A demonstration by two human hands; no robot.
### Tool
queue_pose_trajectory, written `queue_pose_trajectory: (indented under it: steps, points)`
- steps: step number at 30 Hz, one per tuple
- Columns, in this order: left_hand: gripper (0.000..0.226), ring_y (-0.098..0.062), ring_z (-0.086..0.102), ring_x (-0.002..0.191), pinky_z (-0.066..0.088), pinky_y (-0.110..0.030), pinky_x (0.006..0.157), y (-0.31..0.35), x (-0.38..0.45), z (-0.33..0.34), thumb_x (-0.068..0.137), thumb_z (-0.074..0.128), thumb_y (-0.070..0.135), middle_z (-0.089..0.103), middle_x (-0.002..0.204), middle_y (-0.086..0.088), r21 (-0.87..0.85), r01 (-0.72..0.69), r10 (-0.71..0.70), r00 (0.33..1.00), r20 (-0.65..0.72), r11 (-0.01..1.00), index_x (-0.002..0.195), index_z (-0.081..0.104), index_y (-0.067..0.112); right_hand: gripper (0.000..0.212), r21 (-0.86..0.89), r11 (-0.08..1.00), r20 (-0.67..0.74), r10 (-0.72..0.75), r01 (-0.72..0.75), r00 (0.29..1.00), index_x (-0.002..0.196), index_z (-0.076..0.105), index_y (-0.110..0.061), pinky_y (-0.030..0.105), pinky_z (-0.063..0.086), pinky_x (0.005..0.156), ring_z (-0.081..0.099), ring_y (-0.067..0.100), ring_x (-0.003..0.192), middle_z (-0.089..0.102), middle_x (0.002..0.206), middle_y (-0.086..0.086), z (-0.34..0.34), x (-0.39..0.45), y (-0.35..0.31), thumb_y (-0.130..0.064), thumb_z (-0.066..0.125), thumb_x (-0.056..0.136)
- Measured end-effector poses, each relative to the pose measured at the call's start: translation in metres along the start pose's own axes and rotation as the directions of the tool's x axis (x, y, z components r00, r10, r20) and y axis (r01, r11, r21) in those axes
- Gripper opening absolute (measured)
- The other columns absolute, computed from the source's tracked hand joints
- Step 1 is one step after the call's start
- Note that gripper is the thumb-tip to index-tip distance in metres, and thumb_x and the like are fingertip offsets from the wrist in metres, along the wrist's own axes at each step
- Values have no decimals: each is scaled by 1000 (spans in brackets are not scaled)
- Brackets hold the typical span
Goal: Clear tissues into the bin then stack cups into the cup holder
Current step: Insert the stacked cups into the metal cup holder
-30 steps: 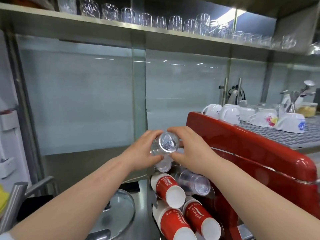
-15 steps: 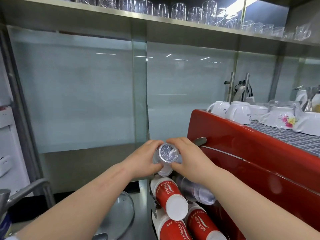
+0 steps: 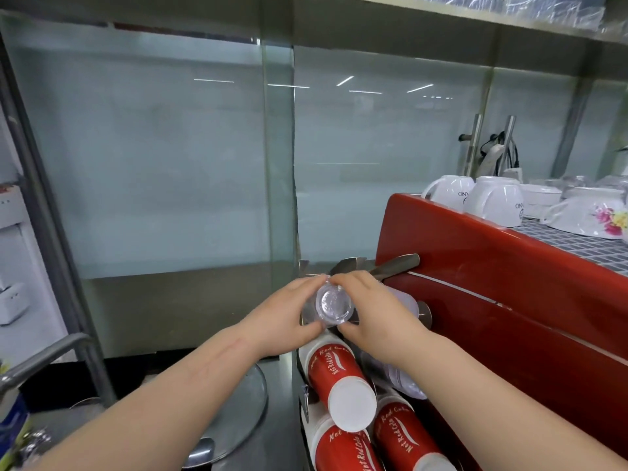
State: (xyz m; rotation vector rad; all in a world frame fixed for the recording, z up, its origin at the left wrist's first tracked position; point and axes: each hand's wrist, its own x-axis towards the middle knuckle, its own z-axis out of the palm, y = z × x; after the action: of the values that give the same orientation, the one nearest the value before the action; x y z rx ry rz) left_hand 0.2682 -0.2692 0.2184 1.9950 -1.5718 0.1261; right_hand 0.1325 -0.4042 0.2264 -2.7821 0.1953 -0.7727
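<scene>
A stack of clear plastic cups point(image 3: 334, 303) points its round base at me in the top slot of the cup holder point(image 3: 303, 399). My left hand point(image 3: 280, 321) grips it from the left and my right hand point(image 3: 375, 316) grips it from the right. Below it, red paper cup stacks point(image 3: 336, 379) lie in the lower slots, with one more point(image 3: 402, 436) beside them. Another clear cup stack point(image 3: 404, 380) sits partly hidden under my right wrist.
A red espresso machine point(image 3: 509, 300) stands right against the holder, with upturned white mugs point(image 3: 492, 200) on top. A frosted glass wall point(image 3: 163, 158) is behind. A glass pot lid point(image 3: 241, 413) lies lower left beside a metal tap point(image 3: 44, 355). Glasses line the shelf point(image 3: 557, 11) above.
Both hands and the clear cup stack have sunk lower and further into the holder's top slot. The camera has tilted down and moved closer.
</scene>
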Motion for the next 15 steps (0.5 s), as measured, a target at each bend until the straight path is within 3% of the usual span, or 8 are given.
queue_pose_trajectory:
  steps: [5,15]
  points:
    - [78,-2,17,145,18,-20,118,-8,-10,9,86,61,32,25,158,8,20,22,-23,998,51,1000,153,21,23,63,-91,996,78,-14,21,997,137,35,-28,42,49,92,49,22,122,40,139,-4,13,-3,2,-17,63,82]
    - [74,-8,19,147,13,-12,111,-12,-1,12,92,58,36,23,160,2,53,125,-131,982,138,991,153,21,16,55,-324,946,139,65,-16,988,134,36,-20,41,53,71,60,31,101,43,133,1,28,8,4,-13,58,84]
